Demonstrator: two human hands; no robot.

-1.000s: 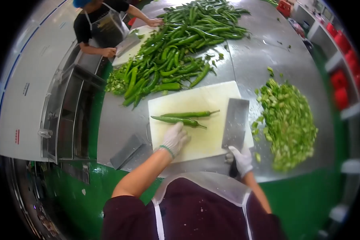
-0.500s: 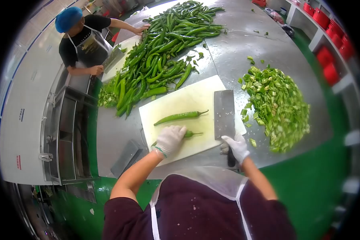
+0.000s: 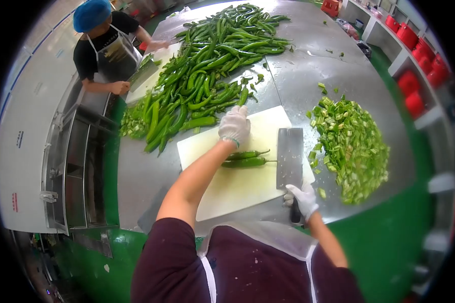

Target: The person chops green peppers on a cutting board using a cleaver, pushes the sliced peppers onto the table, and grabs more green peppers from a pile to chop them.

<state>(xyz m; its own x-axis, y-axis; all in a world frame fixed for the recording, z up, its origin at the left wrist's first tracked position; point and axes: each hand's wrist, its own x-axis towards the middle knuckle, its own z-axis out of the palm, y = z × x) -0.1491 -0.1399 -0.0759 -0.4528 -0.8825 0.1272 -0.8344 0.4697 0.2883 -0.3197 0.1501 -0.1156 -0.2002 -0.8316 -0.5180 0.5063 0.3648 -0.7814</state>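
Note:
My left hand (image 3: pixel 234 126), in a white glove, reaches over the far edge of the white cutting board (image 3: pixel 222 194) and touches a green pepper (image 3: pixel 243 96) at the edge of the pepper pile (image 3: pixel 192 93). Its fingers look closed round the near end of that pepper. Two whole green peppers (image 3: pixel 250 162) lie side by side on the board, partly hidden behind my left forearm. My right hand (image 3: pixel 303 201), gloved too, grips the black handle of a cleaver (image 3: pixel 289 159), whose wide blade lies flat over the board's right side.
Chopped green pepper (image 3: pixel 351 149) is heaped on the steel table (image 3: pixel 333 65) right of the board. Across the table at the far left, a person in a blue cap (image 3: pixel 92 16) stands by another board (image 3: pixel 169 53) with a cleaver. Red containers (image 3: pixel 414 103) line shelves at the right.
My left hand has left the peppers on the board and moved away from me to the pile. Both board peppers now lie close together. The cleaver stays at the right.

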